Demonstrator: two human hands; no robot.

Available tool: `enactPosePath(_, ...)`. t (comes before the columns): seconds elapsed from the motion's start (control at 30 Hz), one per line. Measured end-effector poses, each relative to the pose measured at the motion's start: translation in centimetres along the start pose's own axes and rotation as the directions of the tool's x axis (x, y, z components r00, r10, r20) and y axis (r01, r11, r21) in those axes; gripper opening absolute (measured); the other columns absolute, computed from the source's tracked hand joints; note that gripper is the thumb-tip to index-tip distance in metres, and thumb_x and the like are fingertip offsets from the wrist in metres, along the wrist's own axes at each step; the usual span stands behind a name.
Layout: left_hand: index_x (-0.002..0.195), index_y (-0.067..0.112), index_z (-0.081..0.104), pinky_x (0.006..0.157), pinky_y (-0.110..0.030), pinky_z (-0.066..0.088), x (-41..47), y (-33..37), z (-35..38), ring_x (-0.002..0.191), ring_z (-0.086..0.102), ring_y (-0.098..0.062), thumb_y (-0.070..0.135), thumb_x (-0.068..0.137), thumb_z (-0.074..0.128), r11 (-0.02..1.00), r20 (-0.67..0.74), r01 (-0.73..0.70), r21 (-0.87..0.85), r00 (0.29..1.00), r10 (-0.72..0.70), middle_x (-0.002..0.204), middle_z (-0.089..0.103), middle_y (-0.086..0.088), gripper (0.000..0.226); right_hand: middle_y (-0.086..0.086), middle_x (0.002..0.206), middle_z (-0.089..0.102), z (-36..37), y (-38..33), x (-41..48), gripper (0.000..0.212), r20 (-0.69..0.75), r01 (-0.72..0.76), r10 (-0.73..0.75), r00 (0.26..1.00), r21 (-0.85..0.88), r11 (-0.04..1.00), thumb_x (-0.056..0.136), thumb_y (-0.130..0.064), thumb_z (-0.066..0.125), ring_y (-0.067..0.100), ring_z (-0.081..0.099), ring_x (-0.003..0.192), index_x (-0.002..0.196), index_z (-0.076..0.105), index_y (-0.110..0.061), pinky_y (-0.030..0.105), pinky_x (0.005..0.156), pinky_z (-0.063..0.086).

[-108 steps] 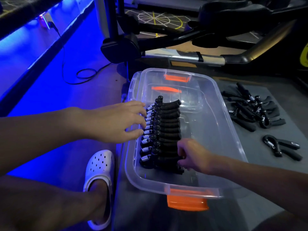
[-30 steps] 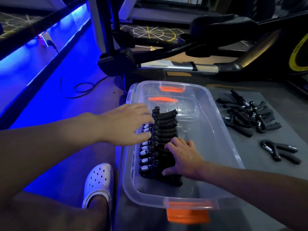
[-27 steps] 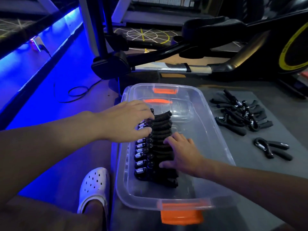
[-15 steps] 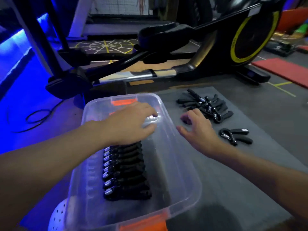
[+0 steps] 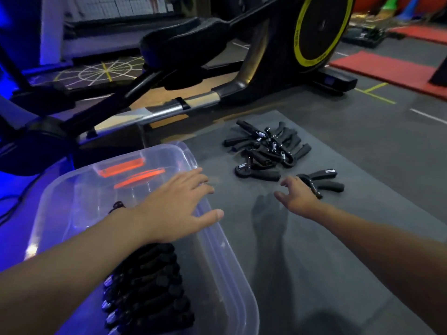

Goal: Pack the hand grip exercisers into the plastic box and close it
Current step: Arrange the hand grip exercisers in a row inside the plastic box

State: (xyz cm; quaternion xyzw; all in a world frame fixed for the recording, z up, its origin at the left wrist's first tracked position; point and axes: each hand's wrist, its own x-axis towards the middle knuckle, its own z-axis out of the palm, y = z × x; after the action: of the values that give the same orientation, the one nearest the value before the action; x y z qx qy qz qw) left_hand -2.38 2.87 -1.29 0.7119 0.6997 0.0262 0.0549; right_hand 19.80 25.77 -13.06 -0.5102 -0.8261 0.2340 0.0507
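Right hand [image 5: 297,199], open and empty, hovers over the lone exerciser [image 5: 323,181] at two o'clock of the plastic box [image 5: 238,269]; left hand [image 5: 176,206] open above its rim. A one-handle grab could snag the eleven-o'clock pile [image 5: 266,151].

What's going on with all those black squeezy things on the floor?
A person is filling a clear plastic box. A neat row of hand grip exercisers already sits inside it. The left hand hovers open over the box's edge. The right hand reaches, open, toward a single exerciser lying on the grey mat. A pile of exercisers waits just beyond, so the box isn't ready to close yet.
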Motion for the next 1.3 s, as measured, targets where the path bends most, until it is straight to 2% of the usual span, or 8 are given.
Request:
enactPosePath(0.17,0.141,0.035,0.039,0.116,-0.026,-0.006,0.2,0.0,0.2,0.148,-0.004,-0.006,0.081,0.079,0.011,1.000,0.027,0.006,-0.004,1.000,-0.006,0.158,0.020,0.008,0.082,0.017,0.134,0.049,1.4,-0.8,3.5,0.050,0.045,-0.028,0.026,0.999,0.045,0.999,0.089,-0.027,0.062,0.031,0.046,0.125,0.131,0.048,-0.003,0.033,0.103,0.034)
enactPosePath(0.37,0.140,0.034,0.041,0.113,-0.022,-0.008,0.3,0.3,-0.3,0.147,-0.002,-0.007,0.078,0.078,0.012,1.000,0.026,0.008,-0.005,1.000,-0.008,0.157,0.021,0.007,0.081,0.006,0.117,0.062,1.6,-1.1,6.2,0.047,0.083,-0.043,0.027,0.996,0.190,0.981,0.078,-0.028,0.064,0.023,0.058,0.109,0.123,0.056,-0.014,0.029,0.091,0.045)
enactPosePath(0.47,0.138,0.034,0.043,0.115,-0.024,-0.005,0.3,0.3,-0.2,0.147,0.000,-0.007,0.077,0.077,0.013,1.000,0.020,0.006,-0.009,1.000,-0.005,0.155,0.024,0.008,0.080,0.004,0.138,0.047,2.2,-1.1,7.2,0.071,0.120,-0.036,0.039,0.992,-0.027,0.999,0.072,-0.048,0.064,0.029,0.042,0.128,0.136,0.046,-0.021,0.042,0.106,0.037)
enactPosePath(0.6,0.137,0.033,0.044,0.115,-0.024,-0.002,0.3,0.2,-0.1,0.147,0.004,-0.008,0.077,0.079,0.015,1.000,0.016,-0.006,-0.005,1.000,0.006,0.152,0.029,0.008,0.079,0.001,0.139,0.038,2.9,-1.4,7.1,0.068,0.174,-0.053,0.093,0.980,-0.225,0.973,0.077,-0.049,0.071,0.029,0.031,0.133,0.137,0.043,-0.037,0.052,0.108,0.026)
enactPosePath(0.73,0.138,0.034,0.043,0.117,-0.027,0.000,0.3,0.3,-0.2,0.147,0.005,-0.009,0.077,0.078,0.013,1.000,0.027,-0.010,-0.006,1.000,0.010,0.151,0.030,0.007,0.080,0.002,0.114,0.061,4.5,-1.8,5.9,0.038,0.069,-0.063,0.067,0.995,-0.055,0.996,0.076,-0.035,0.071,0.028,0.054,0.116,0.113,0.064,-0.029,0.042,0.095,0.044)
enactPosePath(0.83,0.137,0.035,0.043,0.119,-0.031,0.006,0.4,0.2,-0.1,0.146,0.007,-0.009,0.078,0.077,0.012,1.000,0.033,-0.007,-0.008,0.999,0.007,0.149,0.031,0.009,0.080,0.002,0.092,0.062,5.4,-1.9,4.8,0.027,0.064,-0.084,0.081,0.995,0.046,0.995,0.073,-0.027,0.072,0.027,0.062,0.101,0.100,0.068,-0.023,0.035,0.082,0.050)
enactPosePath(1.13,0.138,0.032,0.044,0.118,-0.030,0.006,0.7,0.3,0.0,0.143,0.015,-0.011,0.076,0.078,0.012,0.999,0.029,-0.032,0.011,0.999,0.032,0.141,0.040,0.011,0.081,0.000,0.092,0.056,5.4,-0.7,2.2,0.042,0.128,-0.101,0.086,0.988,0.118,0.988,0.075,-0.020,0.078,0.017,0.054,0.086,0.115,0.066,-0.017,0.022,0.071,0.040)
enactPosePath(1.3,0.140,0.035,0.040,0.117,-0.029,0.005,0.7,0.6,-0.1,0.145,0.011,-0.010,0.075,0.074,0.010,0.999,0.045,-0.019,0.026,0.999,0.018,0.144,0.038,0.012,0.083,0.003,0.090,0.062,5.0,-0.1,0.7,0.033,0.231,-0.143,0.094,0.968,0.205,0.968,0.068,-0.020,0.082,0.020,0.059,0.087,0.098,0.069,-0.023,0.022,0.061,0.043)
